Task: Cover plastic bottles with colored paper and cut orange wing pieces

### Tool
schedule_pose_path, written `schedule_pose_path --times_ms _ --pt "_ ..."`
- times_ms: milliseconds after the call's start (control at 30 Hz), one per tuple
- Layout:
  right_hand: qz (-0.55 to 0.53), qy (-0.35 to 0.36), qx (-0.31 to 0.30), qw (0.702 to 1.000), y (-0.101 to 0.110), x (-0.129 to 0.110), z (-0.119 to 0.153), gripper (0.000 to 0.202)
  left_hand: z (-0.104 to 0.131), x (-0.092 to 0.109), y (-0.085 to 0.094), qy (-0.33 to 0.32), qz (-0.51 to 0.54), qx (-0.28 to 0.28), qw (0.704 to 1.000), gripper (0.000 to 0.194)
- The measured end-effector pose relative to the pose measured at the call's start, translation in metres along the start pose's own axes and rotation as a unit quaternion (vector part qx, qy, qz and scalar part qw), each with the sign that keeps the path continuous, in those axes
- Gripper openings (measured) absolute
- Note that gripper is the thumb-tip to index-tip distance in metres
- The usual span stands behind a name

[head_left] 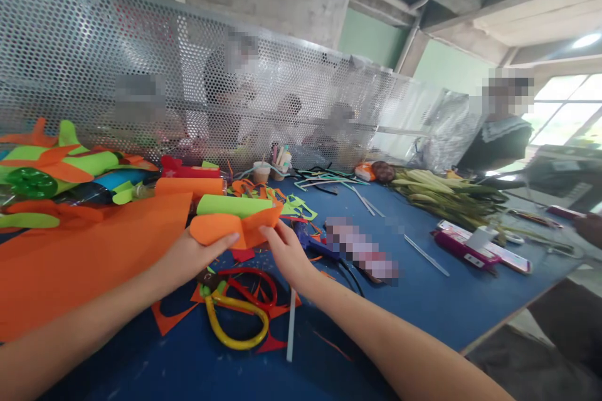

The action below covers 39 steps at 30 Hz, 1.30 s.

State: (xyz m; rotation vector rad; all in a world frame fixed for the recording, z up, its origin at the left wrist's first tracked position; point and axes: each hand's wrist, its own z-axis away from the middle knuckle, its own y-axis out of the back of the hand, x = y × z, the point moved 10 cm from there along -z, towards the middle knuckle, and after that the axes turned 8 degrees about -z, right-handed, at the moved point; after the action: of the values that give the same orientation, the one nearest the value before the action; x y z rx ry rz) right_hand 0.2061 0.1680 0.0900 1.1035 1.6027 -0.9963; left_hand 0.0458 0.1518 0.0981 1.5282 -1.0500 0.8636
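Observation:
My left hand point(204, 252) grips the rounded left end of an orange foam cut-out point(216, 229), thumb on top. My right hand point(286, 254) pinches the cut-out's right end, where it is creased and bent upward. Just behind it lies a light green cylinder point(232, 205), and past that an orange cylinder point(190, 186). Below my hands are scissors point(237, 339) with one yellow and one red handle, on orange scraps. A clear glue stick point(291, 329) lies below my right wrist. Beside that wrist is a blue glue gun point(320, 249), partly hidden.
A large orange sheet point(108, 250) covers the table's left. Wrapped bottles with fins point(51, 169) pile behind it. A phone point(362, 250), a purple power strip point(465, 250) and dried leaves point(442, 194) lie right. A perforated metal screen point(155, 56) stands behind; people are beyond it and at right.

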Motion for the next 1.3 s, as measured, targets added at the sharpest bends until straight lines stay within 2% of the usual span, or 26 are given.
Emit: schedule_pose_path --times_ms 100,200,267,433,600,667,733,800,867,967,1133,1300 --pt "-0.011 -0.009 0.042 0.999 0.012 0.005 -0.006 0.031 -0.007 -0.012 0.002 0.054 0.08 -0.011 0.995 0.051" --pt "0.026 -0.008 0.051 0.998 0.018 0.01 -0.011 0.029 -0.014 -0.02 0.009 0.072 0.114 -0.008 0.991 0.079" --pt "0.054 -0.005 0.051 0.997 0.02 0.013 -0.014 0.022 -0.018 -0.019 0.011 0.061 0.115 -0.016 0.991 0.089" --pt "0.078 0.006 0.021 0.997 0.014 0.013 -0.012 0.01 -0.016 -0.005 0.002 -0.004 0.06 -0.083 0.995 0.073" --pt "0.066 0.01 -0.02 0.998 0.002 0.011 -0.008 0.017 -0.005 0.0 -0.023 -0.04 0.018 -0.221 0.974 0.072" --pt "0.053 0.003 -0.027 0.998 0.0 0.01 -0.008 0.023 -0.005 0.001 -0.025 -0.057 0.0 -0.243 0.968 0.06" --pt "0.101 -0.017 -0.037 0.994 -0.001 0.008 -0.006 0.023 -0.008 -0.001 -0.022 -0.053 -0.013 -0.247 0.967 0.053" --pt "0.228 -0.045 -0.059 0.971 -0.004 0.007 0.0 0.03 -0.013 -0.004 -0.014 -0.031 -0.012 -0.232 0.972 0.056" --pt "0.377 -0.049 -0.085 0.921 -0.01 0.001 0.009 0.046 -0.02 -0.004 -0.001 -0.008 -0.011 -0.195 0.981 0.061" --pt "0.493 -0.065 -0.162 0.853 -0.027 0.001 0.027 0.05 -0.029 0.002 0.02 -0.001 -0.012 -0.136 0.991 0.062" --pt "0.583 -0.029 -0.235 0.778 -0.05 0.001 0.044 0.054 -0.038 0.002 0.042 0.01 0.029 -0.064 0.997 0.061" --pt "0.621 -0.029 -0.261 0.738 -0.058 0.003 0.05 0.05 -0.041 -0.005 0.046 0.019 0.055 -0.043 0.997 0.058"
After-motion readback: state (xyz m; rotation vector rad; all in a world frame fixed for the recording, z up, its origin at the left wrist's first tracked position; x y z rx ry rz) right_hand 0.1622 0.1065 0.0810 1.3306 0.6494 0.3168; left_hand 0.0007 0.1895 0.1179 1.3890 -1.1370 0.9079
